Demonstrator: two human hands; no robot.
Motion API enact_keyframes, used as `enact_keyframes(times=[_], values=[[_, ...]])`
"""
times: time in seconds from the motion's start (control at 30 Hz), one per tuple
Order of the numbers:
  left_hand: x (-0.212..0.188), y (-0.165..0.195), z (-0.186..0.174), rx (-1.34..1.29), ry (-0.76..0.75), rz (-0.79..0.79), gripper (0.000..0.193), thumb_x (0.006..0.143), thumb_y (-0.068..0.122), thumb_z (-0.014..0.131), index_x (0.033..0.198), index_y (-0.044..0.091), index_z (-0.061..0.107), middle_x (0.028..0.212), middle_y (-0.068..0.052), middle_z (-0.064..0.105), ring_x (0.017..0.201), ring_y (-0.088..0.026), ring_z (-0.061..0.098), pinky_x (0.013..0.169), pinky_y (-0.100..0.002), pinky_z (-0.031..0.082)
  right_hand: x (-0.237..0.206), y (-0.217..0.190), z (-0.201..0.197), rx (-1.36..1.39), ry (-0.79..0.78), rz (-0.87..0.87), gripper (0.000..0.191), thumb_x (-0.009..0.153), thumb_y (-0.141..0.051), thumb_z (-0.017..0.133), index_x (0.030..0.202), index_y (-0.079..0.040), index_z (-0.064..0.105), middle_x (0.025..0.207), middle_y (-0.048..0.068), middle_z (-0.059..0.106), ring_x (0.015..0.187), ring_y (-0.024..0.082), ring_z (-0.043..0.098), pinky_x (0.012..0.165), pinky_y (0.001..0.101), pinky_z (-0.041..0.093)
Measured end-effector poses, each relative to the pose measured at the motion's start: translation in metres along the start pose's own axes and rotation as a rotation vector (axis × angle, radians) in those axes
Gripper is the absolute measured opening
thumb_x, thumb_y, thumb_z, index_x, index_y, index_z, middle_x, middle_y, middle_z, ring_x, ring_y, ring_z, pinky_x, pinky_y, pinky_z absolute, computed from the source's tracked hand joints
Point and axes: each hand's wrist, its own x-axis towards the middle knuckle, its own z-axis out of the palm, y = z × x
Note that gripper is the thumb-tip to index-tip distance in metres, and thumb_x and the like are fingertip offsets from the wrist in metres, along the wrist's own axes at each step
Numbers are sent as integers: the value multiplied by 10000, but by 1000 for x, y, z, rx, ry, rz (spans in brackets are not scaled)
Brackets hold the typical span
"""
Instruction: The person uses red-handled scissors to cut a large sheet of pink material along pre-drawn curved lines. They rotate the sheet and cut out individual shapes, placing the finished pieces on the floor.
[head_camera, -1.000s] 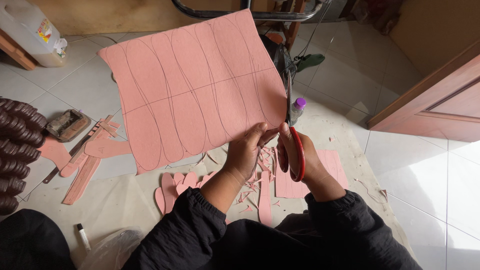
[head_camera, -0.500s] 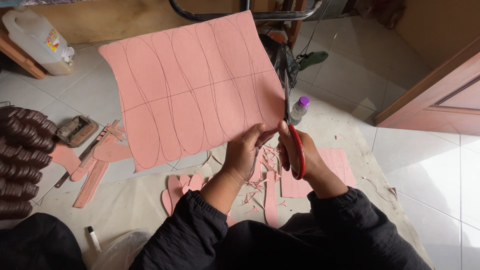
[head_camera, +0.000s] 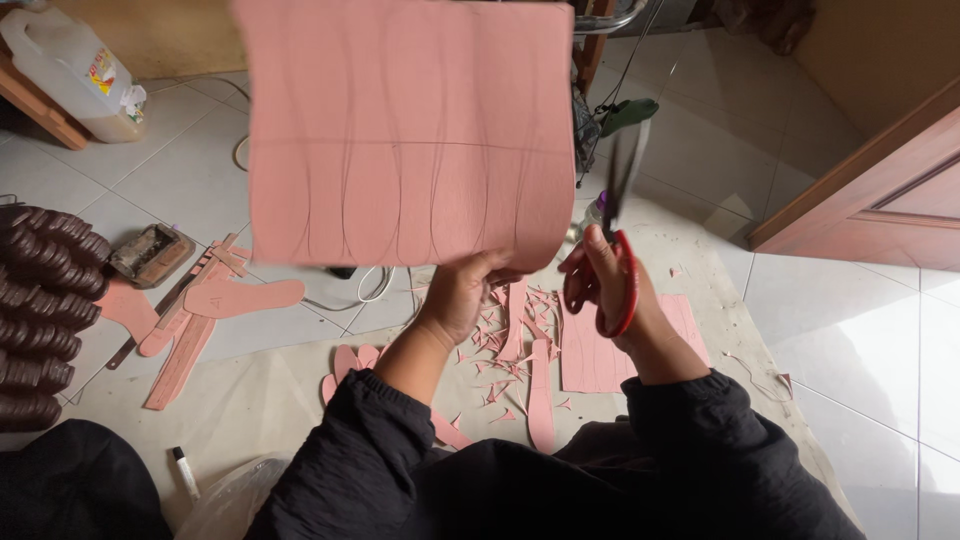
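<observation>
My left hand (head_camera: 468, 290) grips the lower edge of a large pink sheet (head_camera: 405, 130) and holds it up in front of me. Curved sole outlines are drawn across the sheet. My right hand (head_camera: 606, 288) holds red-handled scissors (head_camera: 618, 228) just right of the sheet, blades pointing up and apart from its edge. Below my hands lie pink offcuts and small scraps (head_camera: 505, 345) on a beige floor cloth (head_camera: 270, 395).
A cut pink sole shape (head_camera: 243, 297) and pink strips (head_camera: 180, 350) lie at left, beside stacked dark brown soles (head_camera: 40, 310). A plastic jug (head_camera: 75, 70) stands at top left, a wooden door (head_camera: 880, 190) at right. A marker (head_camera: 186, 472) lies near my knee.
The pink sheet has been lifted and turned upright toward me, now filling the upper view. The scissors have come off the sheet's edge and sit to its right.
</observation>
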Motion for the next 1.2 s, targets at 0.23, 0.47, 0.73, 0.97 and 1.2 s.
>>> enact_keyframes(times=[0.23,0.47,0.73,0.97,1.2], values=[[5,-18,-35,213,-48,118,228,906,155,615,857,-37,729,869,-86,718,828,-152,630,777,-290,511,7,7,-25,327,-65,-233,214,1017,-251,679,1034,-38,665,943,45,649,745,126,571,673,293,479],[-25,15,-6,398,-131,78,239,868,214,704,990,12,744,977,-46,764,901,-144,677,811,-290,544,9,-1,-17,233,33,-198,82,902,-128,698,924,-53,675,763,28,665,604,121,579,557,292,483],[-37,34,9,-77,-106,2,369,896,215,753,1123,-74,720,1046,-107,744,934,-171,669,813,-298,530,-4,-6,-1,197,-78,-206,315,998,-345,645,972,-37,585,732,55,583,671,151,562,617,303,473],[-22,12,5,-201,12,-25,345,924,217,728,1121,-66,727,1007,-101,729,856,-136,643,735,-266,496,-25,5,26,-179,-186,-44,538,987,-557,508,904,-31,589,745,58,585,674,156,568,625,307,490],[-27,16,14,-259,-12,26,332,924,217,677,1108,-58,706,980,-87,735,828,-105,657,701,-220,487,-26,5,30,-197,-177,-57,564,987,-578,481,893,-28,567,741,60,575,672,151,569,623,308,508]])
